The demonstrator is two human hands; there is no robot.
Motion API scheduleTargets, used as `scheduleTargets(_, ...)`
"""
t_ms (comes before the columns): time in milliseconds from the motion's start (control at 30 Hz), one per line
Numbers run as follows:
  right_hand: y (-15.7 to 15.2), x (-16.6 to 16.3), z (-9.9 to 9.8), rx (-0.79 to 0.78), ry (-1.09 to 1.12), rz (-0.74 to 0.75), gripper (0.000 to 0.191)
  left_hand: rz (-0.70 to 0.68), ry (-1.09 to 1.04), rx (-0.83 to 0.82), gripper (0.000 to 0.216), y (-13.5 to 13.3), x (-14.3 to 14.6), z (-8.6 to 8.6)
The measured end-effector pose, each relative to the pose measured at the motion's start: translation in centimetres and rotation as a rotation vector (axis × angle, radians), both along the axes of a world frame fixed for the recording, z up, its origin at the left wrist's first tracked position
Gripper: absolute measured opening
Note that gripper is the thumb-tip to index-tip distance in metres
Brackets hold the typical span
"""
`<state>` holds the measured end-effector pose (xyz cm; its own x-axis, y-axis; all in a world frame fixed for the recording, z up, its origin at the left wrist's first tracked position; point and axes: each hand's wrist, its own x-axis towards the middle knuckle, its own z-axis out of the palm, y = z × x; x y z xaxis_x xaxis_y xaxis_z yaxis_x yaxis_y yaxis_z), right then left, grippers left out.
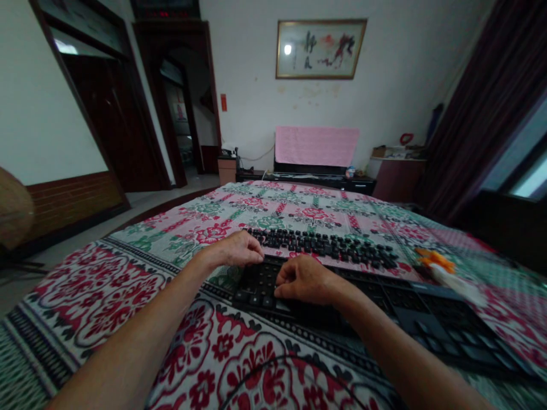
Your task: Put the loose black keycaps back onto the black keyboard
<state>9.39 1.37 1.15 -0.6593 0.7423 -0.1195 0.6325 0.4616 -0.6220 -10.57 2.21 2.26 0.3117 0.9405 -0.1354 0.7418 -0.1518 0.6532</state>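
Observation:
A black computer keyboard (421,319) lies across the bed, many of its key places on the left bare of caps. Beyond its far edge, loose black keycaps (325,245) are spread out in rows on the bed cover. My left hand (240,249) is closed, its curled fingertips at the keyboard's far left corner. Over the left part of the keyboard, my right hand (305,279) is closed with thumb and fingers pinched together low to the keys. Whatever lies between those fingers is hidden.
The patterned bed cover (213,341) carries everything. An orange and white item (440,265), blurred, lies beyond the keyboard at right. A thin dark cable (294,357) curves near me. Past the bed stands a low cabinet (361,187) with a pink cloth (316,145) above it.

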Motion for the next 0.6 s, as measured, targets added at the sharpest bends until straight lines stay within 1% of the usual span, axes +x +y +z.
scheduleTargets(67, -0.1, -0.3, 0.1, 0.01, -0.021, -0.031, 0.024, 0.049, 0.069, 0.097, 0.03, 0.4, -0.2, -0.5)
scheduleTargets(133, -0.2, -0.6, 0.2, 0.016, -0.048, -0.054, 0.023, 0.063, 0.119, 0.137, 0.032, 0.7, -0.2, -0.9)
scheduleTargets(333, -0.3, -1.1, 0.4, 0.021, -0.129, -0.073, 0.018, 0.065, 0.142, 0.138, 0.03, 0.9, -0.3, -1.5)
scheduleTargets(600, -0.2, -1.0, 0.8, -0.023, -0.114, -0.023, 0.02, 0.085, 0.098, 0.089, 0.033, 1.0, -0.4, -1.6)
